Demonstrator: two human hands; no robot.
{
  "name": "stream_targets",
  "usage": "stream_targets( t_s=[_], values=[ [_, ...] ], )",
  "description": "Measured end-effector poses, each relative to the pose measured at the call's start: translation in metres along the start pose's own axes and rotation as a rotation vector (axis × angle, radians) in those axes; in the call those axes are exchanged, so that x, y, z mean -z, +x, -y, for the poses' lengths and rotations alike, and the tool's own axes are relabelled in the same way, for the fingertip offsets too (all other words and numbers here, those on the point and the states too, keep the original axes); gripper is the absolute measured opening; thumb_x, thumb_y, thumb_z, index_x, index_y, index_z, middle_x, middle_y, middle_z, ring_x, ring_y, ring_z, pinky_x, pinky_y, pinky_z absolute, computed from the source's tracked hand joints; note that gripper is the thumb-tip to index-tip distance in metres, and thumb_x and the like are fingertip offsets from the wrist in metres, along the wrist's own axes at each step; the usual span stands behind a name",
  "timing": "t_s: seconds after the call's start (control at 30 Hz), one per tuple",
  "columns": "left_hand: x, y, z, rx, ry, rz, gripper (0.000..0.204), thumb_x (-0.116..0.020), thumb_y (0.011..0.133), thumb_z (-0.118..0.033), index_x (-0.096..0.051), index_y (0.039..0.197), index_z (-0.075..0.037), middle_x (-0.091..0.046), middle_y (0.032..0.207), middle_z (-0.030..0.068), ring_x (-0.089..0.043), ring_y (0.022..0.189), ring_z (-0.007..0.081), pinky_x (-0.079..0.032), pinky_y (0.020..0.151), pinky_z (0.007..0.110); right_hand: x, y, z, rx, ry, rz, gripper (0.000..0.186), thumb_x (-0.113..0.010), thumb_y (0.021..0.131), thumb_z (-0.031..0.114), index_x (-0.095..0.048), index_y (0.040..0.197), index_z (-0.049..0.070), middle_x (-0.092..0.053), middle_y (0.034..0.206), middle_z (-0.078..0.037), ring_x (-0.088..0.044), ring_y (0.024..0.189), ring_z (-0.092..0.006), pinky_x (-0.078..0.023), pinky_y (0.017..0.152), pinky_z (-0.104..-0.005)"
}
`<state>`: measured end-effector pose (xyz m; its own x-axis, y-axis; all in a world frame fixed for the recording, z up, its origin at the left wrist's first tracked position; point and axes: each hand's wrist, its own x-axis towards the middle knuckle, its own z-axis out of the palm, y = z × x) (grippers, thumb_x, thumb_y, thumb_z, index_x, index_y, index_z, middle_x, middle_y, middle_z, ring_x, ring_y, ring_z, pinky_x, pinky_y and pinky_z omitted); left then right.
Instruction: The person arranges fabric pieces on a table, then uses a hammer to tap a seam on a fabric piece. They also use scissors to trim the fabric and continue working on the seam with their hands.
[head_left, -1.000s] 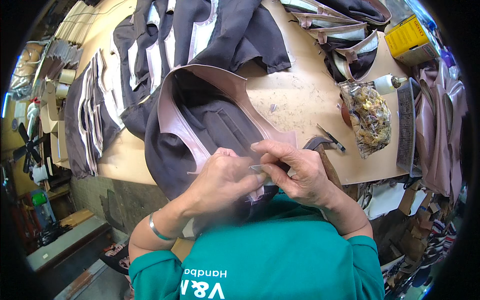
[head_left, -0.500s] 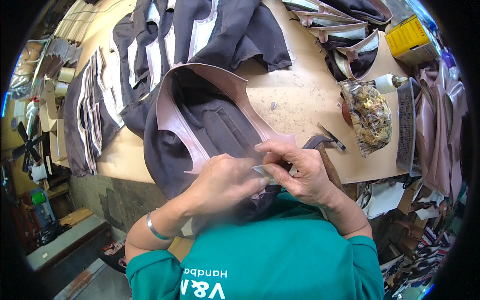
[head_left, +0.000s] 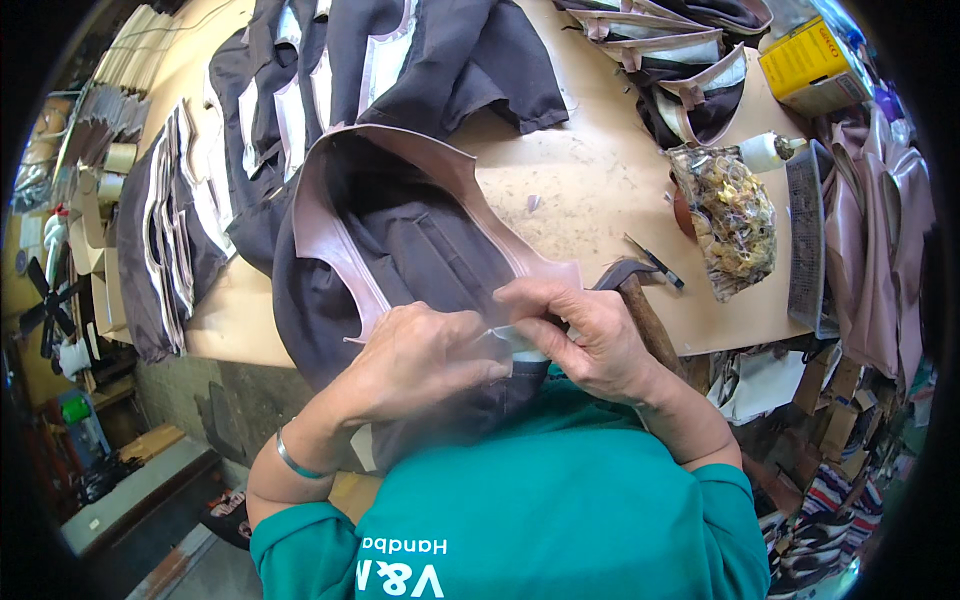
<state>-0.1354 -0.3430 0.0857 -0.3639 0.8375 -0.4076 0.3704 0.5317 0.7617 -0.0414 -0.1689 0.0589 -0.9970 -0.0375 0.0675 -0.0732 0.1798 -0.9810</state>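
A dark fabric bag piece [head_left: 420,250] with shiny pink trim [head_left: 335,210] lies at the table's front edge and hangs down against my green shirt. Over its near edge, my left hand [head_left: 425,355] is closed, fingers curled and slightly blurred; what it grips is hidden. Close beside it, my right hand [head_left: 590,335] pinches a small pale piece [head_left: 508,337] between thumb and fingers. Part of that piece reaches toward the left fingertips, and its kind is too small to make out.
Right of my hands are a hammer [head_left: 650,325], a thin dark-handled tool [head_left: 660,265], a bag of yellowish scraps [head_left: 735,225] and a grey basket [head_left: 806,240]. A yellow can [head_left: 815,65] stands behind. More dark bag pieces [head_left: 510,70] cover the back; stacked panels [head_left: 165,240] lie left.
The whole view has shifted slightly, moving the table's contents left. My left hand has drawn a little away from the right, and less of the pale piece shows between them.
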Motion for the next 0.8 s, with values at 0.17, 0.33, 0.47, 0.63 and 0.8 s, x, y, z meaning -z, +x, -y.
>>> stream_targets(
  t_s=[0.17, 0.33, 0.47, 0.63, 0.8],
  values=[
    [-0.002, -0.005, -0.001, -0.014, -0.242, -0.163, 0.026, -0.067, 0.073, -0.023, -0.055, 0.079, -0.001, -0.06, 0.066, 0.0147, -0.06, 0.06, 0.0273, -0.045, 0.054, 0.033, 0.007, 0.001, 0.003, -0.109, 0.009, 0.051, 0.028, -0.058, 0.076, 0.0, -0.053, 0.103, 0.001, -0.061, 0.088, -0.013, -0.062, 0.075, -0.0213, -0.049, 0.067, -0.029],
    [-0.002, -0.005, -0.002, -0.001, -0.381, -0.203, 0.02, -0.067, 0.074, -0.015, -0.056, 0.08, 0.001, -0.063, 0.067, 0.011, -0.063, 0.065, 0.0146, -0.048, 0.058, 0.025, 0.008, 0.005, 0.004, -0.045, -0.028, 0.144, 0.024, -0.06, 0.073, 0.0, -0.055, 0.096, -0.001, -0.061, 0.084, -0.013, -0.061, 0.073, -0.0215, -0.049, 0.066, -0.0288],
    [-0.007, -0.003, 0.004, -0.038, -0.326, -0.267, 0.019, -0.066, 0.075, -0.014, -0.056, 0.081, 0.001, -0.062, 0.065, 0.0099, -0.062, 0.062, 0.0126, -0.047, 0.056, 0.024, 0.004, 0.006, 0.002, -0.014, -0.022, 0.103, 0.018, -0.06, 0.073, 0.0, -0.055, 0.091, -0.001, -0.06, 0.08, -0.013, -0.061, 0.071, -0.0222, -0.048, 0.064, -0.0287],
    [-0.012, 0.0, 0.004, -0.013, -0.386, -0.244, 0.013, -0.064, 0.077, -0.009, -0.057, 0.079, 0.001, -0.061, 0.067, 0.006, -0.058, 0.061, 0.0081, -0.046, 0.054, 0.02, 0.003, 0.004, 0.003, -0.025, 0.004, 0.103, 0.018, -0.059, 0.074, -0.001, -0.053, 0.091, -0.001, -0.058, 0.078, -0.013, -0.06, 0.07, -0.0227, -0.047, 0.063, -0.0298],
    [-0.008, 0.004, 0.004, 0.102, -0.492, -0.148, 0.019, -0.062, 0.077, -0.016, -0.057, 0.075, 0.002, -0.061, 0.063, 0.01, -0.058, 0.056, 0.0115, -0.044, 0.052, 0.024, 0.002, 0.003, 0.006, -0.037, 0.034, 0.042, 0.021, -0.058, 0.075, -0.001, -0.05, 0.094, 0.0, -0.057, 0.077, -0.012, -0.059, 0.071, -0.0215, -0.047, 0.063, -0.03]
  ],
)
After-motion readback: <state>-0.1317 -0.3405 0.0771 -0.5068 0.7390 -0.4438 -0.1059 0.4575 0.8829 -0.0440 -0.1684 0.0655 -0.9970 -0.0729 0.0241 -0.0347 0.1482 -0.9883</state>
